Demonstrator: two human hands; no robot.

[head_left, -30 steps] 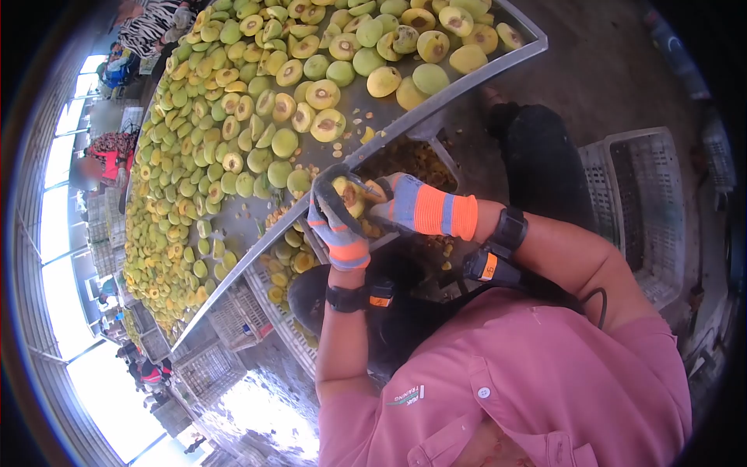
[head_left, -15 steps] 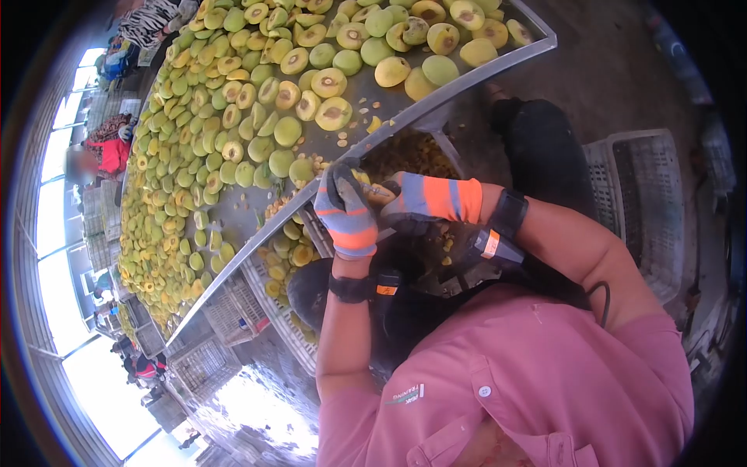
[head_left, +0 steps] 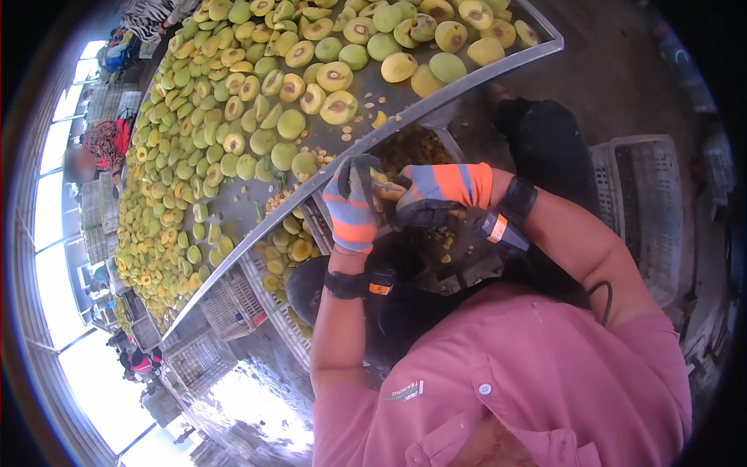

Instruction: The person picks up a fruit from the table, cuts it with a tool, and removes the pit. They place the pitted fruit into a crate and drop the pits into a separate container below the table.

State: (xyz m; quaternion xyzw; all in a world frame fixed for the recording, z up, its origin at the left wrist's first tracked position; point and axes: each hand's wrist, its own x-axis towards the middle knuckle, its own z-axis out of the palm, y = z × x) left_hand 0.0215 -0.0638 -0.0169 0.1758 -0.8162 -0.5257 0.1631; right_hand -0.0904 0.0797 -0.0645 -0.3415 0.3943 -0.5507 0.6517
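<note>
In a grey and orange glove, my left hand [head_left: 350, 198] is closed around a yellow peach half [head_left: 377, 175], mostly hidden by the fingers. My right hand [head_left: 440, 193], gloved alike, grips a small hand tool [head_left: 390, 187] with a tan handle and a metal part. The tool's tip points at the fruit, but contact is hard to make out. Both hands meet just off the edge of a metal table [head_left: 342, 165]. Many green-yellow peach halves [head_left: 338, 107] cover its top, some showing brown pit hollows.
Under the hands a container [head_left: 416, 148] holds small yellow-brown scraps. A crate of peach pieces [head_left: 284, 253] stands below the table edge. At the right is a pale plastic crate [head_left: 642, 210]. Co-workers, one in red [head_left: 117, 140], are along the table's far side.
My right hand has shifted slightly right and drawn back a little from the left. The left hand keeps hold of the fruit. The whole view has moved slightly.
</note>
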